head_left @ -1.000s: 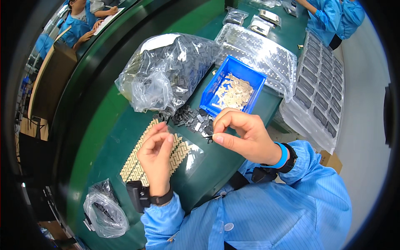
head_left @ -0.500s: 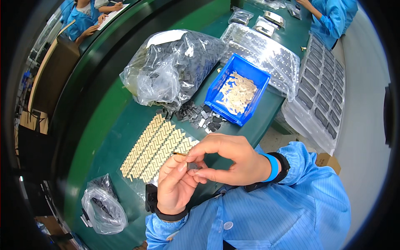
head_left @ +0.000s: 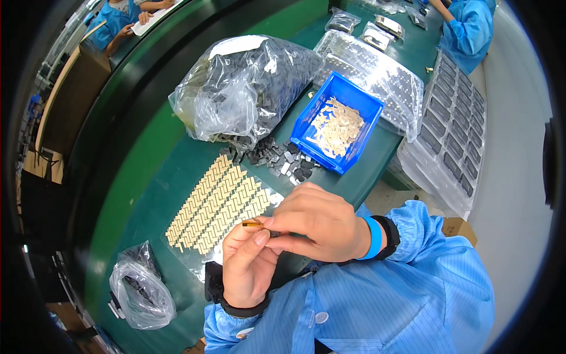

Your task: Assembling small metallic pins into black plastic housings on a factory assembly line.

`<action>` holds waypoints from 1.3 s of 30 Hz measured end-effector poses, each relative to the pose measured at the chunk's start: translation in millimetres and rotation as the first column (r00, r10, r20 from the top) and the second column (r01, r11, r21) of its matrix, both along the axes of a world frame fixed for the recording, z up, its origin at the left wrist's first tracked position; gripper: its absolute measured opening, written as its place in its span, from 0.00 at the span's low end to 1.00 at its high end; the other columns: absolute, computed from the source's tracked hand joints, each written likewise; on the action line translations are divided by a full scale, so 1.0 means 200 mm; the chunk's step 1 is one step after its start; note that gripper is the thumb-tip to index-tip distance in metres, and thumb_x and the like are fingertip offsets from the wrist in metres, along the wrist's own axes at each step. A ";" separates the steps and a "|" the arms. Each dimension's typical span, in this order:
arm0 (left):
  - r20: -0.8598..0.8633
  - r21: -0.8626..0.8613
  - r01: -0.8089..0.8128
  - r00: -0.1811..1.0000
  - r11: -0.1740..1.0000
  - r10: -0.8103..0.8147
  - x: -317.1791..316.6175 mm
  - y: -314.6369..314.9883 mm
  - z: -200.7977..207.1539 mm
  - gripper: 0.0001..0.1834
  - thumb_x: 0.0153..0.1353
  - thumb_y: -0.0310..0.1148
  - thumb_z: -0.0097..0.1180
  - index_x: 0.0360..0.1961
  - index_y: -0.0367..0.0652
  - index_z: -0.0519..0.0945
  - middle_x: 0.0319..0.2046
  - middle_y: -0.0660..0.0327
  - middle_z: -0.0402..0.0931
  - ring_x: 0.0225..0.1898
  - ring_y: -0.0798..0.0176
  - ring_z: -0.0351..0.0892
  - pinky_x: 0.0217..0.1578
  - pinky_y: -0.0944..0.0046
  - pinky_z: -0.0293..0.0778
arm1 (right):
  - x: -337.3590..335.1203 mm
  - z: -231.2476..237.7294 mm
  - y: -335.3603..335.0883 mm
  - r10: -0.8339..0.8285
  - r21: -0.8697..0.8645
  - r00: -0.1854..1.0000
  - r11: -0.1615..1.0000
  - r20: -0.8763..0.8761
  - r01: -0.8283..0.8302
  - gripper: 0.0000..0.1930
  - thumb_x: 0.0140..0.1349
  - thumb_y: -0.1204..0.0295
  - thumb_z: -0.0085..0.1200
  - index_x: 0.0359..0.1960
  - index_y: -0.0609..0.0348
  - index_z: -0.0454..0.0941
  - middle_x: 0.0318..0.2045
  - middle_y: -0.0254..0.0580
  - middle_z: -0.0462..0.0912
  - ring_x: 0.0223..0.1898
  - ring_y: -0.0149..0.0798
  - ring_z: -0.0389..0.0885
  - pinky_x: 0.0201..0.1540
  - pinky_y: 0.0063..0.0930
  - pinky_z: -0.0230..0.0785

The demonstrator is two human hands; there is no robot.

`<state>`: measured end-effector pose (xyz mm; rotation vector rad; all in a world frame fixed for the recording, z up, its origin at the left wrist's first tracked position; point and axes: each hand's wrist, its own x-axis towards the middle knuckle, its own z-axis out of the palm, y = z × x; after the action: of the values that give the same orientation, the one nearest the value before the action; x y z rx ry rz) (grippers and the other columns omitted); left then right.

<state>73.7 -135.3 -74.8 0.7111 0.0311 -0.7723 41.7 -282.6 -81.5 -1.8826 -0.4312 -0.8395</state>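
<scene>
My left hand [head_left: 250, 259] is closed on a small dark grey part [head_left: 273, 233], its thumb pressed over it. From above, my right hand [head_left: 321, 227] pinches at the same part, so the two sets of fingertips meet and cover most of it. A thin amber-and-dark strip [head_left: 252, 223] juts out to the left above my left thumb; where its other end lies is hidden by the fingers. Just beyond my hands lies a clear sheet [head_left: 274, 197] carrying rows of beige adhesive pieces [head_left: 218, 203] in a zigzag pattern.
A blue bin [head_left: 369, 133] holds beige scraps [head_left: 337, 127]. Beside it are loose dark grey parts [head_left: 283, 159] and a large clear bag [head_left: 247, 88] of such parts. A smaller bag [head_left: 144, 295] lies at left. Trays [head_left: 451, 124] stand at right; co-workers [head_left: 469, 32] sit farther off.
My right hand's fingers have closed in from a wide ring to a tighter pinch over the grey part. The amber strip shows more of its face. The view has shifted slightly.
</scene>
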 end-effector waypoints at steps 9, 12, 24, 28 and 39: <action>0.144 0.084 -0.135 0.982 0.987 0.122 0.01 0.04 -0.02 0.09 0.56 0.24 0.49 0.38 0.31 0.74 0.31 0.53 0.76 0.30 0.64 0.76 0.32 0.68 0.73 | -0.01 -0.01 -0.01 0.280 0.486 0.932 0.863 -0.230 -0.139 0.09 0.48 0.81 0.57 0.32 0.63 0.73 0.33 0.44 0.76 0.35 0.36 0.74 0.39 0.25 0.66; 0.137 0.125 -0.155 0.981 0.980 0.138 0.00 0.04 -0.01 0.11 0.56 0.23 0.49 0.41 0.31 0.73 0.32 0.53 0.76 0.28 0.65 0.75 0.32 0.69 0.73 | 0.00 -0.03 0.00 0.474 0.687 0.839 0.705 -0.269 -0.178 0.04 0.53 0.82 0.52 0.31 0.66 0.72 0.38 0.46 0.73 0.41 0.34 0.71 0.44 0.26 0.64; 0.348 0.230 -0.174 0.933 0.957 0.086 -0.01 0.07 -0.02 0.14 0.52 0.20 0.53 0.42 0.30 0.73 0.37 0.53 0.74 0.31 0.66 0.74 0.36 0.70 0.71 | 0.02 -0.02 0.05 0.576 0.798 0.768 0.584 -0.281 -0.146 0.01 0.55 0.81 0.49 0.29 0.66 0.73 0.38 0.43 0.71 0.38 0.30 0.71 0.41 0.23 0.65; 0.332 0.197 -0.227 0.931 0.954 0.153 -0.03 0.06 -0.03 0.14 0.52 0.17 0.52 0.42 0.30 0.73 0.38 0.52 0.74 0.32 0.65 0.75 0.36 0.68 0.72 | 0.00 -0.03 0.07 0.566 0.847 0.786 0.521 -0.248 -0.108 0.02 0.55 0.82 0.49 0.29 0.68 0.72 0.39 0.45 0.69 0.36 0.32 0.73 0.38 0.24 0.68; 0.328 0.190 -0.281 0.921 0.941 0.209 -0.05 0.03 -0.03 0.15 0.52 0.16 0.51 0.43 0.31 0.72 0.37 0.51 0.74 0.33 0.64 0.76 0.38 0.68 0.73 | 0.00 -0.02 0.11 0.502 0.870 0.837 0.488 -0.220 -0.064 0.02 0.54 0.83 0.50 0.28 0.69 0.72 0.36 0.43 0.70 0.30 0.28 0.73 0.32 0.18 0.69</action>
<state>62.9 -129.4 -80.1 1.0251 -0.0676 -0.4126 41.7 -259.8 -85.7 -0.9570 -0.0030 -0.2296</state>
